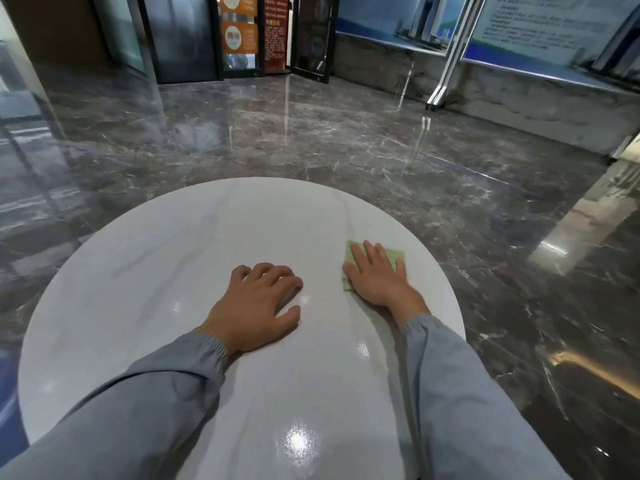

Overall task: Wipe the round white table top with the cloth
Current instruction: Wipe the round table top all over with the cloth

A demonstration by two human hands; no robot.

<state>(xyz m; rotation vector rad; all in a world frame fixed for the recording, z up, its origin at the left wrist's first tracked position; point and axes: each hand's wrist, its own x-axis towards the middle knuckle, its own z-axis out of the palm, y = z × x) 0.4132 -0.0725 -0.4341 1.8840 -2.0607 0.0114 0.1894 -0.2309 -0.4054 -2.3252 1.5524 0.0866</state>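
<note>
A glossy dark grey marble floor with pale veins fills most of the view and mirrors the lights of a lobby-like room. At the far side stand dark-framed glass doors with orange posters beside them, and along the right wall a long printed display panel sits above a grey stone base. In the foreground is the round white bench, its shiny top faintly veined in grey and dotted with bright light reflections. Two arms in loose blue-grey sleeves reach forward over it, the left sleeve crossing from the lower left and the right sleeve from the lower right. The left hand rests palm down near the middle of the bench, its fingers loosely bent with the tips on the surface, holding nothing. The right hand lies flat, just beside the left, with its fingers straight and slightly spread, pressing down on the cloth. This small pale green cloth lies on the right part of the bench top, near the far right edge, its corners showing beyond the fingertips and beside the thumb.
</note>
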